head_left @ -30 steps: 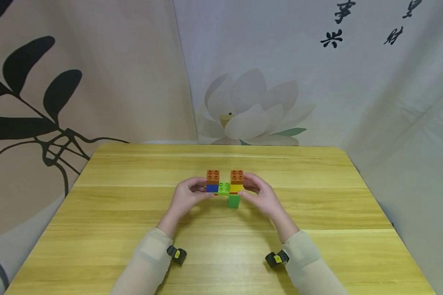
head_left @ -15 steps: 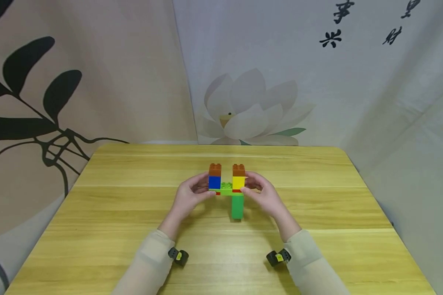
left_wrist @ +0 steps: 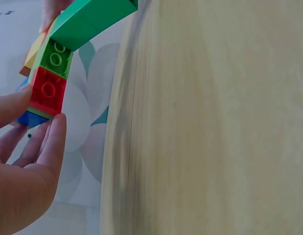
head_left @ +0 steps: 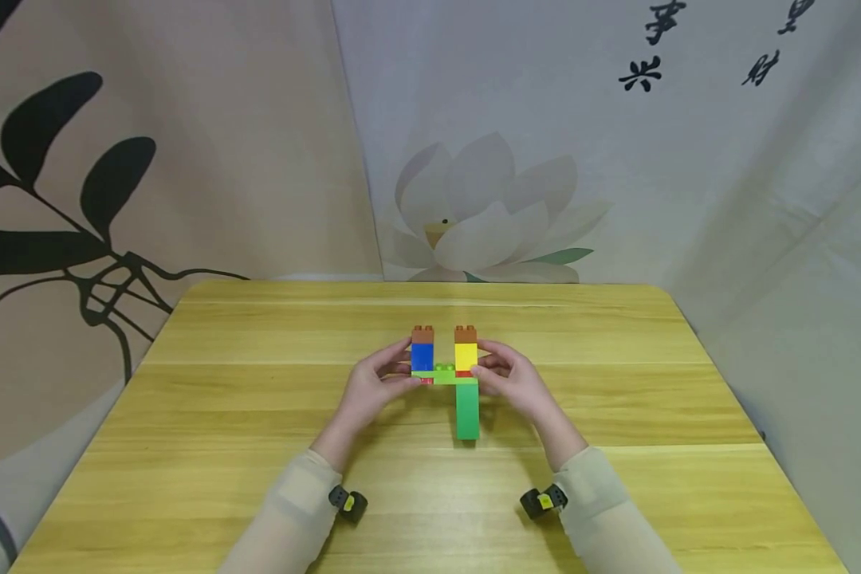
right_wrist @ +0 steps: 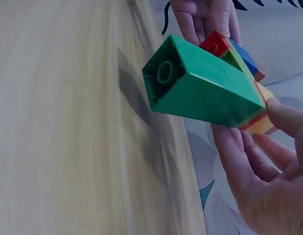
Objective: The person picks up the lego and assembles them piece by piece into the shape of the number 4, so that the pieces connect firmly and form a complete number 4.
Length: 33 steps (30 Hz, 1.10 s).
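Both hands hold up one assembly of toy building bricks in the middle of the head view. A light green plate (head_left: 445, 375) runs across it. On its left end stands a blue brick (head_left: 422, 356), on its right a yellow brick (head_left: 465, 355), each capped by an orange-brown brick (head_left: 423, 335). A tall green column (head_left: 467, 411) hangs under the right end, its hollow underside facing the right wrist camera. A red brick (left_wrist: 48, 90) sits beneath the left end. My left hand (head_left: 375, 386) pinches that end; my right hand (head_left: 514, 381) grips the end by the yellow brick.
A wooden table (head_left: 430, 510) lies under the hands, with the shadows of the hands and assembly on it. Behind its far edge hangs a printed curtain (head_left: 502, 215) with a lotus and dark leaves. Each wrist wears a small black camera (head_left: 348, 504).
The assembly has tilted, so its front faces show more and its stud tops less. More of the green column has come into view. Both hands have shifted slightly right with it.
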Motion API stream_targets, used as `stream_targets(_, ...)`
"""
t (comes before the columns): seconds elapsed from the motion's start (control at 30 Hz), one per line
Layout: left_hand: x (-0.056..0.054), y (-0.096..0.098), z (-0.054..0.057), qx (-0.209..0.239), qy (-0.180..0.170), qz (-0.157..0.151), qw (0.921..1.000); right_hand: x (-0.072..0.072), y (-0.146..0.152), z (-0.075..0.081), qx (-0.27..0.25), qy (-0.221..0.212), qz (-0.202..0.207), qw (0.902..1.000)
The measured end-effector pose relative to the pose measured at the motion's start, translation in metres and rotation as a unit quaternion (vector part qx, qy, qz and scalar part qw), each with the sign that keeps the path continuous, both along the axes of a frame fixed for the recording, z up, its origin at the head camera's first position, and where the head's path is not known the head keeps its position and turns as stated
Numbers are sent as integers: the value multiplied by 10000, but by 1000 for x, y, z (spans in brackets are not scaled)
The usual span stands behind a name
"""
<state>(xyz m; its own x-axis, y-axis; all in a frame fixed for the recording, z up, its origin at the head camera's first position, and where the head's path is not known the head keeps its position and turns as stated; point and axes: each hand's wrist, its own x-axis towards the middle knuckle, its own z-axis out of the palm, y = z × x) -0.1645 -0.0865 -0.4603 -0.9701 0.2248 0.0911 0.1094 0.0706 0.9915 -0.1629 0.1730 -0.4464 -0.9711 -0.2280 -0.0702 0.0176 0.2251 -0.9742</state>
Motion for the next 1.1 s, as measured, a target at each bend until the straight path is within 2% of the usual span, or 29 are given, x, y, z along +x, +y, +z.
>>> stream_targets(0.3, 0, 2, -1, -230, -67, 174, 9996, 0, -3, -6, 129, -83, -158, 9998)
stream_targets(0.57, 0, 6, -4, -567, -322, 517, 9965, -2, -8, -13, 113, -519, -493, 9974)
stream_targets(0.9, -4, 7, -10, -659, -541, 595, 9946, -5, -11, -23, 27, -692, -457, 9966)
stream_targets(1.1, -7, 8, -13, -627, -731, 557, 9938, -5, -10, -25, 199, -649, -516, 9964)
